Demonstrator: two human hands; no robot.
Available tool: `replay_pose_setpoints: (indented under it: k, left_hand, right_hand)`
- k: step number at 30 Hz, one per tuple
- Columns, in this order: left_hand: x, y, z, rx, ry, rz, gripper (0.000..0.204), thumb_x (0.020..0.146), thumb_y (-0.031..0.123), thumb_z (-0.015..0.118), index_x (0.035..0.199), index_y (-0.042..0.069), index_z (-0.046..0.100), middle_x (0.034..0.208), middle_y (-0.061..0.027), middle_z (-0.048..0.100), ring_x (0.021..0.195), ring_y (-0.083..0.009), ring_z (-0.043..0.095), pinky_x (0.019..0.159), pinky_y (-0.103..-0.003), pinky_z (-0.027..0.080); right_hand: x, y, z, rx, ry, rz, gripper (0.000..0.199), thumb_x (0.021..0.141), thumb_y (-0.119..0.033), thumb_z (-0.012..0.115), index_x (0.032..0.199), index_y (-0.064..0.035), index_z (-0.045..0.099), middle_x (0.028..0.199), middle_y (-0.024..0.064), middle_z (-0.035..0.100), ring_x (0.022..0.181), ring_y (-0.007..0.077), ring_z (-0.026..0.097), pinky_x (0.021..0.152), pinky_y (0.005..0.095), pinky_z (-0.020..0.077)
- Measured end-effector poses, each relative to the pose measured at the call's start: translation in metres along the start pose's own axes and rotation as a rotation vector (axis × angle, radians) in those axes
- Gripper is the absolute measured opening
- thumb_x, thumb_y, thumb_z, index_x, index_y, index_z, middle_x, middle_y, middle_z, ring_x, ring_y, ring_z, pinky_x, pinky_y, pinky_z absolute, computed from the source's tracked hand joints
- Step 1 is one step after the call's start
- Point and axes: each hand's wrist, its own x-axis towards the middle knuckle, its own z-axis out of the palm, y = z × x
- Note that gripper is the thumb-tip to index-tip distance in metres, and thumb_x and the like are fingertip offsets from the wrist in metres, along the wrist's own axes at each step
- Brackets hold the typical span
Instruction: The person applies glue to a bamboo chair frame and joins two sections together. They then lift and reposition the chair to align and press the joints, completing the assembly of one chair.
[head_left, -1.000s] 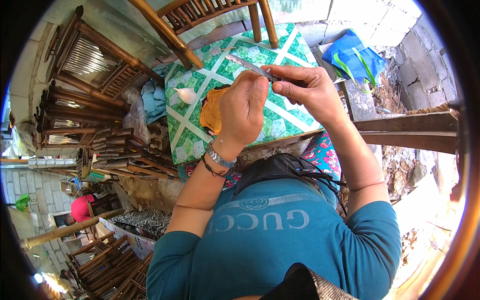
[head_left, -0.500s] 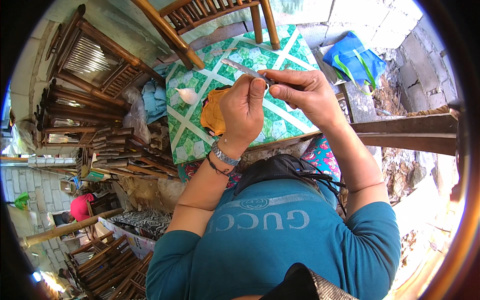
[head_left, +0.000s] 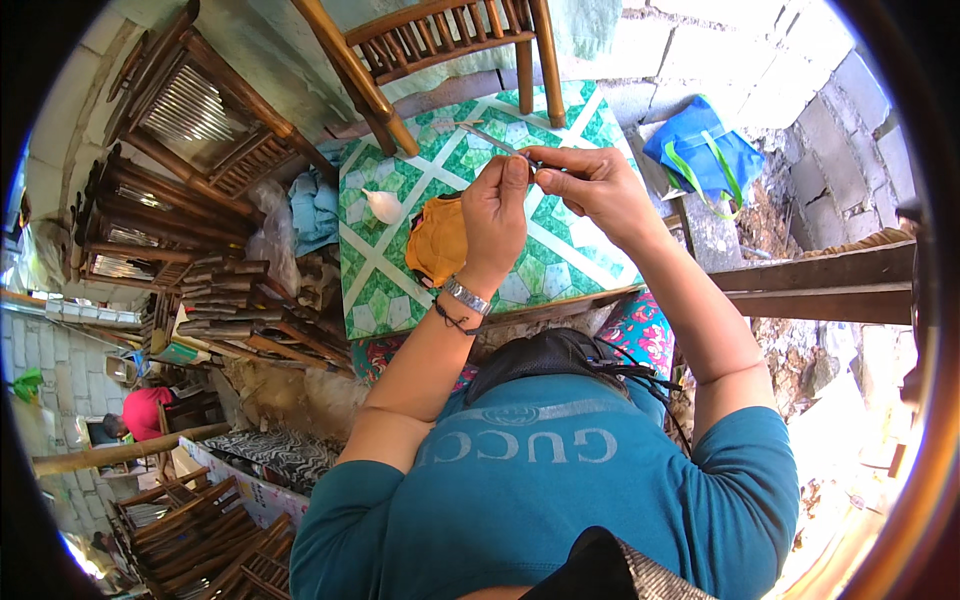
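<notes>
Above the table, my left hand (head_left: 497, 215) and my right hand (head_left: 600, 190) meet with their fingertips pinched together. Between them is the near end of a narrow grey metal blade (head_left: 488, 137), which looks like a knife; its tip points away to the far left. The fingers hide its handle end, and anything small pinched there is too hidden to name. Below the hands, an orange cloth item (head_left: 434, 240) with dark trim lies on the table, partly behind my left wrist. Left of it rests a white bulb (head_left: 382, 206) that looks like garlic.
The table (head_left: 375, 315) has a green patterned cover. A bamboo chair (head_left: 440, 50) stands against its far edge. Bamboo furniture (head_left: 225, 120) is stacked at the left. A blue bag (head_left: 700, 150) with green straps sits at the right. Another person (head_left: 147, 413) bends down far left.
The blade has turned and now shows a thinner side, its tip slightly lower in view. My hands stay pinched together. The table appears a little lower in the picture as the view shifts.
</notes>
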Motion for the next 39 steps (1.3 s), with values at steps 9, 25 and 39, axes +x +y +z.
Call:
replay_pose_setpoints:
  k: [9,25,39]
  left_hand:
    - [0.017,-0.025,-0.004,-0.017,0.038,-0.059,0.039,0.106,0.033,0.05,0.085,0.001,0.06,0.072,0.0014,0.053,0.064,-0.0067,0.044,0.058,-0.026,0.038]
    - [0.007,-0.025,-0.026,-0.173,-0.004,-0.059,0.036,0.1,0.022,0.037,0.082,0.002,0.061,0.074,-0.0016,0.049,0.069,-0.0127,0.041,0.068,-0.027,0.034]
    - [0.017,0.0,-0.029,-0.276,-0.011,-0.143,0.028,0.105,0.028,0.049,0.107,0.003,0.061,0.093,-0.0008,0.058,0.088,-0.0091,0.053,0.078,-0.024,0.042]
  right_hand:
    - [0.031,0.008,0.002,-0.133,0.01,-0.051,0.031,0.092,-0.017,0.071,0.121,-0.0059,0.071,0.072,-0.0043,0.062,0.056,0.002,0.039,0.049,0.0201,0.0334]
    - [0.046,0.102,-0.004,-1.137,0.153,0.079,0.054,0.083,-0.006,0.056,0.137,-0.0072,0.053,0.094,0.0253,0.068,0.088,0.0395,0.068,0.079,0.0479,0.054]
    - [0.04,0.129,0.011,-1.166,0.165,-0.169,0.041,0.088,-0.015,0.066,0.128,-0.0088,0.062,0.108,0.0152,0.064,0.1,0.0306,0.062,0.084,0.0403,0.0517]
